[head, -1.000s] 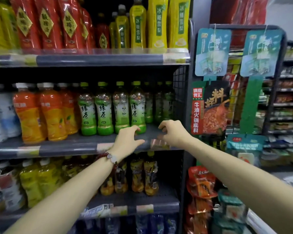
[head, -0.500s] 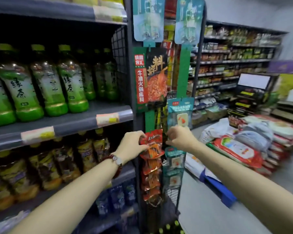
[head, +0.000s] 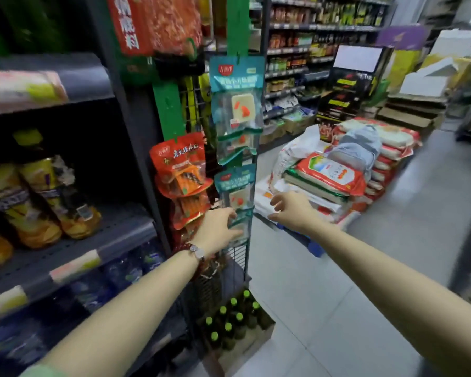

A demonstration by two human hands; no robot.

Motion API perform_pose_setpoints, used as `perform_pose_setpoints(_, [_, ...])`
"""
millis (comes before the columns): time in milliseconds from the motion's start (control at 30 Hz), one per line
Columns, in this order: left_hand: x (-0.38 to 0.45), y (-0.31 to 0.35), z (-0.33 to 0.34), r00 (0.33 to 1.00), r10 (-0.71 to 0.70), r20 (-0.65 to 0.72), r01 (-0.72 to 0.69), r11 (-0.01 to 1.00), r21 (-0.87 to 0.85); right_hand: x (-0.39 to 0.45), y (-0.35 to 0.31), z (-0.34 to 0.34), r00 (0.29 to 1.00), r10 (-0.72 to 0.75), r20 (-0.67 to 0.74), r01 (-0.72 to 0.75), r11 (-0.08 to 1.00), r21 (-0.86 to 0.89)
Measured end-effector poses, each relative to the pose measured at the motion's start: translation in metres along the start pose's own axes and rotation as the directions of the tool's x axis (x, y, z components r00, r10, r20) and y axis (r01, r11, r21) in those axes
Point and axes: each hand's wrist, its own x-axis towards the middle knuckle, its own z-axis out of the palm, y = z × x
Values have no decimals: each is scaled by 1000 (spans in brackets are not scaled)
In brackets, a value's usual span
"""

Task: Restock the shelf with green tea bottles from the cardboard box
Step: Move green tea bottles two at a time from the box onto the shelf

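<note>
A cardboard box stands on the floor at the end of the shelf unit, low in the view. Several green tea bottles with bright green caps stand upright in it. My left hand hovers well above the box, fingers apart, in front of the hanging snack packets, and holds nothing. My right hand is out to the right of it, also open and empty, over the aisle floor. The shelf that carries green tea runs along the upper left, blurred.
A hanging rack of red snack packets and teal packets covers the shelf end, right above the box. Stacked rice bags sit on the floor to the right. Yellow drink bottles fill the lower left shelf.
The view has swung right and down, away from the green tea shelf. Both hands left the shelf edge and dropped lower, spreading apart. The box of bottles has come into view.
</note>
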Motion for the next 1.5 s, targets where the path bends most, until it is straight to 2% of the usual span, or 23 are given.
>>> perform_pose_setpoints(167, [14, -44, 90, 998, -50, 28, 50, 998, -26, 22, 62, 83, 998, 47, 49, -47, 999, 1])
perform_pose_setpoints(567, [9, -203, 300, 967, -228, 112, 236, 970, -57, 43, 194, 320, 971, 95, 221, -103, 994, 22])
perform_pose_setpoints(900, [-11, -311, 460, 935, -324, 142, 334, 941, -51, 47, 292, 490, 962, 60, 265, -67, 998, 15])
perform_pose_setpoints(1167, [-24, -365, 560, 885, -443, 140, 460, 878, -128, 47, 352, 581, 949, 96, 299, -118, 991, 59])
perform_pose_setpoints(1333, [-26, -379, 590, 845, -519, 130, 535, 824, -187, 46, 369, 615, 943, 99, 317, -136, 986, 96])
perform_pose_setpoints(1500, [-30, -389, 612, 845, -526, 95, 532, 808, -254, 48, 381, 647, 939, 109, 327, -156, 980, 122])
